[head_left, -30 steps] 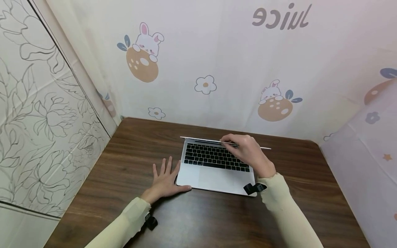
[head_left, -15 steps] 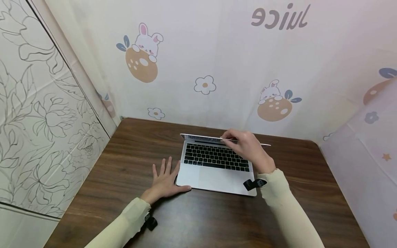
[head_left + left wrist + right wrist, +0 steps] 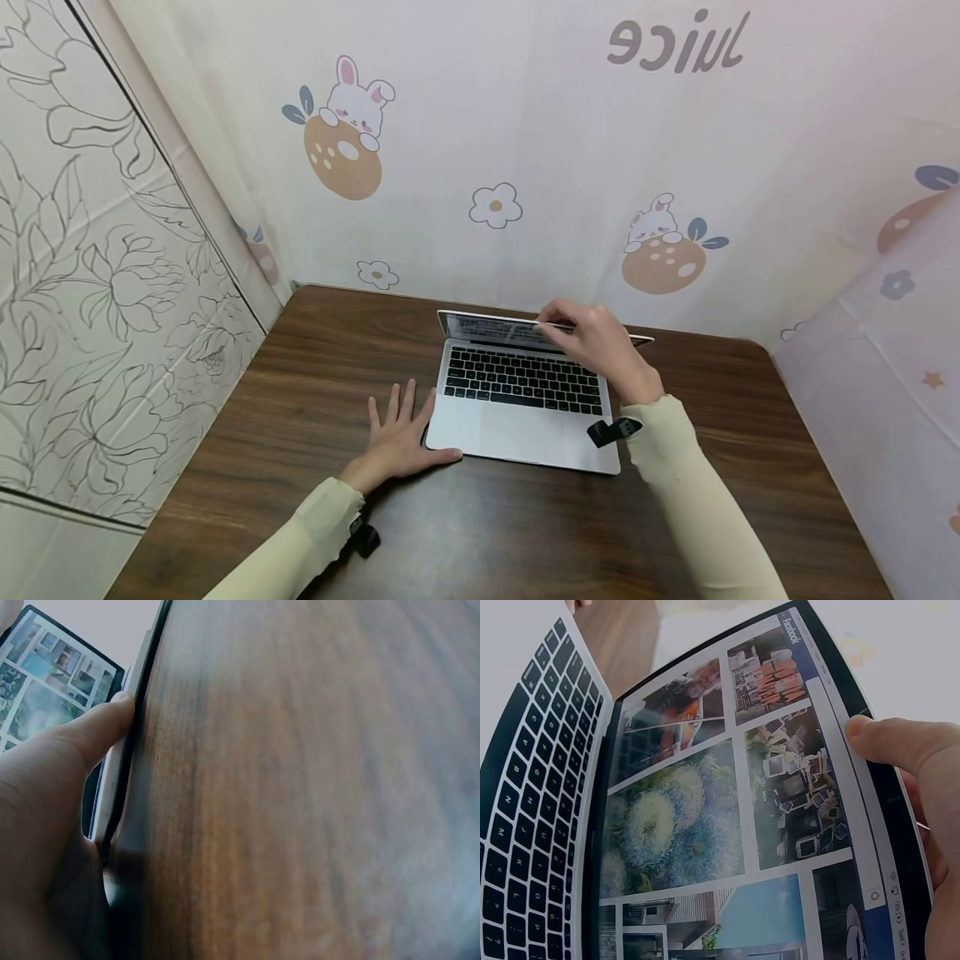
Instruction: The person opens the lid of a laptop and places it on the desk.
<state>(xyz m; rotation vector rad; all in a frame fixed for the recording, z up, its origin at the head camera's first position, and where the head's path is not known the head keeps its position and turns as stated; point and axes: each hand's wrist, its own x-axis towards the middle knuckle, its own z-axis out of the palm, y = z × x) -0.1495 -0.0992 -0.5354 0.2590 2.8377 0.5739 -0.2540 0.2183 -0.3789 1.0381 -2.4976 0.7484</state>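
A silver laptop stands partly unfolded on the table, its black keyboard facing me. My right hand pinches the top edge of the lid, right of its middle. In the right wrist view the thumb lies on the screen's dark border, other fingers behind the lid. Pictures fill the lit screen. Left of the laptop, my left hand rests on the table with fingers spread. Its thumb touches the laptop's front left corner.
Brown wooden table lies under everything. A printed curtain with rabbits and flowers hangs behind its back edge. Floral-patterned fabric is on the left, and more curtain on the right. Each wrist wears a small black camera.
The right hand has moved up and back with the lid, which has tilted further from the keyboard, so more screen shows. Left hand and laptop base have stayed in place.
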